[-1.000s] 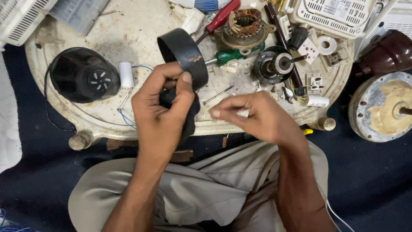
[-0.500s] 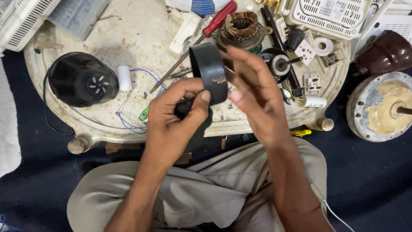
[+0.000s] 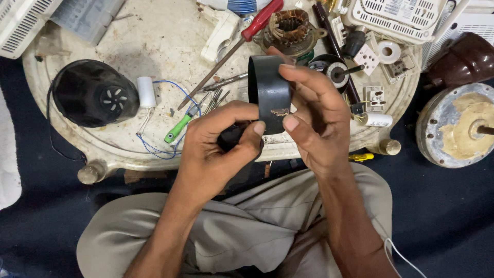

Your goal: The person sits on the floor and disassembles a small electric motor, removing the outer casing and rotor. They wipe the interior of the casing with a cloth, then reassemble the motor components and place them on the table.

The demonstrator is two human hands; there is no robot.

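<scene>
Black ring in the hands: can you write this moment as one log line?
left hand: grips dark part, thumb on black ring | right hand: pinches ring | ring: upright, above round tabletop | nearby: green-handled screwdriver

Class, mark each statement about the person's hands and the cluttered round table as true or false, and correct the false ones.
1. Both hands hold the black band. True: the left hand and the right hand grip the black band together.
2. The red-handled screwdriver lies on the floor. False: the red-handled screwdriver lies on the round table.
3. A white capacitor with blue wires lies beside the black motor housing. True: the white capacitor is just right of the black motor housing.
4. The copper-wound stator rests in the person's lap. False: the copper-wound stator sits on the table, beyond the hands.
5. The green-handled tool is in the right hand. False: the green-handled tool lies on the table.
</scene>
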